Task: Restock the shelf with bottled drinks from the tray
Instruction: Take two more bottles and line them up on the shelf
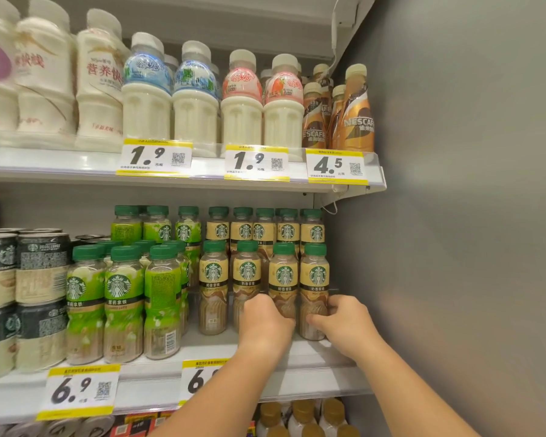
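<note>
On the shelf (pixel 297 367), with no tray in view, both hands work the latte row at five o'clock, left hand (pixel 264 321) wrapped round one bottle (pixel 282 280), right hand (pixel 344 320) pinching the end bottle (pixel 313 279): best nudged upright, flush, labels forward.

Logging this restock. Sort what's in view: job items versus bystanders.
Job:
left hand
right hand
tan-label bottles
middle shelf

Bystanders:
green-label bottles
cans
milk bottles
Nescafe bottles
price tags
</note>
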The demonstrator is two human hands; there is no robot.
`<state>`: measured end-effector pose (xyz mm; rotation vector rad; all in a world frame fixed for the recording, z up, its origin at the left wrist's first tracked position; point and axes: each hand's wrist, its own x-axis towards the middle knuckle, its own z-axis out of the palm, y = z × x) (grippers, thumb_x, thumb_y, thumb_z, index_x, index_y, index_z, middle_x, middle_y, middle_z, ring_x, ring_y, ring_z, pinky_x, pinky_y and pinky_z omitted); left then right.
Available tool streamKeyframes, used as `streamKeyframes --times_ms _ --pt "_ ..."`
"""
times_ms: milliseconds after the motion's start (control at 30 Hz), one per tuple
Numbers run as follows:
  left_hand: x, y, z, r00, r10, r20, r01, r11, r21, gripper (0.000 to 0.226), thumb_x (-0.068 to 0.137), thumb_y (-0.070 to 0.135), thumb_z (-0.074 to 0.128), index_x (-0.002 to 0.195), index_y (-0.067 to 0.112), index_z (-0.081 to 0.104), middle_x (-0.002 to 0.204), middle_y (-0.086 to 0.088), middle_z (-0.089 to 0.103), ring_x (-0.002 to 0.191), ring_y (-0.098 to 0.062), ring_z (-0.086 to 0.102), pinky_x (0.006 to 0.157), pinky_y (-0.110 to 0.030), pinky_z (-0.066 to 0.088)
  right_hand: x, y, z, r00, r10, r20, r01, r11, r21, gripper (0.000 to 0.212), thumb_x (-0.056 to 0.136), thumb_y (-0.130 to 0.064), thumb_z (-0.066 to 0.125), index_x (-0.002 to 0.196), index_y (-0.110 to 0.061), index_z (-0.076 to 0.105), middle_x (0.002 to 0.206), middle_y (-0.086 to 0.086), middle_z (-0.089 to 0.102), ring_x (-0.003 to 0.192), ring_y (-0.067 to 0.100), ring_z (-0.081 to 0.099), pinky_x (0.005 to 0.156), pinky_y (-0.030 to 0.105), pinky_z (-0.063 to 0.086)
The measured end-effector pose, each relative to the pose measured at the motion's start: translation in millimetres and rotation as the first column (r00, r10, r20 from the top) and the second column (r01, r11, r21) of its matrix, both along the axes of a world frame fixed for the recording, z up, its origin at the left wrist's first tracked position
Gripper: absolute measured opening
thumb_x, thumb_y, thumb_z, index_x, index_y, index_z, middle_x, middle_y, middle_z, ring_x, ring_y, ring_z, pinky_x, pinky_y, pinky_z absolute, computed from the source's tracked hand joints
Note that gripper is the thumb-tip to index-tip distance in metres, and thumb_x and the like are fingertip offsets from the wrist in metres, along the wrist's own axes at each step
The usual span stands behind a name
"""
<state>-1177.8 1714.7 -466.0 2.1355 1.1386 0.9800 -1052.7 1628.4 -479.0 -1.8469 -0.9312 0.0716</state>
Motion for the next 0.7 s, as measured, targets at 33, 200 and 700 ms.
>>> streamKeyframes --times_ms 33,200,700 --pt "0.7 2.2 -0.1 1.000 0.017 -0.005 -0.017 1.000 0.010 0.029 0.073 0.026 0.078 0.065 0.017 0.051 0.071 0.001 0.056 0.073 -0.027 0.062 0.059 -0.027 0.046 1.1 2.4 0.1 1.000 0.007 -0.004 -0.007 1.000 -0.001 0.026 0.079 -0.022 0.079 0.104 -0.018 0.074 0.093 -0.004 0.075 0.084 0.013 0.069 0.065 0.021 0.051" --pt "3.4 10.4 -0.2 0.998 0.051 -0.033 -0.049 0.997 0.058 0.027 0.073 0.028 0.079 0.078 0.015 0.056 0.093 -0.008 0.068 0.089 -0.029 0.067 0.064 -0.027 0.048 6.7 15.0 -0.8 0.999 0.034 -0.026 -0.034 0.999 0.000 0.031 0.079 -0.024 0.079 0.109 -0.020 0.074 0.098 -0.004 0.075 0.088 0.012 0.068 0.063 0.018 0.049" --pt "5.2 27.1 0.6 0.992 0.074 -0.103 -0.058 0.987 0.148 0.034 0.076 0.034 0.081 0.078 0.015 0.053 0.077 -0.001 0.057 0.071 -0.024 0.059 0.060 -0.027 0.046 11.9 33.2 -3.3 0.997 0.073 0.018 -0.073 0.997 0.020 0.024 0.081 -0.021 0.077 0.104 -0.014 0.075 0.099 0.004 0.074 0.088 0.019 0.067 0.064 0.020 0.046"
